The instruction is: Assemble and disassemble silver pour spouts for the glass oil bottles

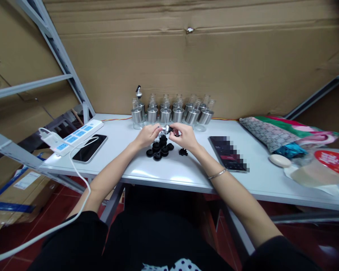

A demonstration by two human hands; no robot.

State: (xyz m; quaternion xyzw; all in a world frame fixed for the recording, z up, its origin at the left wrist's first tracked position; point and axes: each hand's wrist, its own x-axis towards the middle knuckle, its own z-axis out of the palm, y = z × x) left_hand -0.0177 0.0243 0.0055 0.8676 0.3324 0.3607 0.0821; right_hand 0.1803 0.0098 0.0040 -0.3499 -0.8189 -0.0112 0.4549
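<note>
My left hand (147,135) pinches a silver bottle pourer (165,130) above the table. At the pourer's other end, my right hand (184,135) grips a black ribbed stopper part (171,129), which the fingers partly cover. Below both hands lies a pile of round black caps (157,147). A few black ribbed pieces (183,152) lie apart from it, under my right hand. Behind the hands stand two rows of glass bottles with steel sleeves (165,113). The back left bottle carries a silver and black pourer (139,92).
On the left are a white power strip (80,135) with a cable and a dark phone (90,148). Another phone (228,153) lies to the right. Further right are a patterned bag (267,131), a pale oval object (280,160) and a red-lidded container (335,162). Cardboard (169,64) backs the table.
</note>
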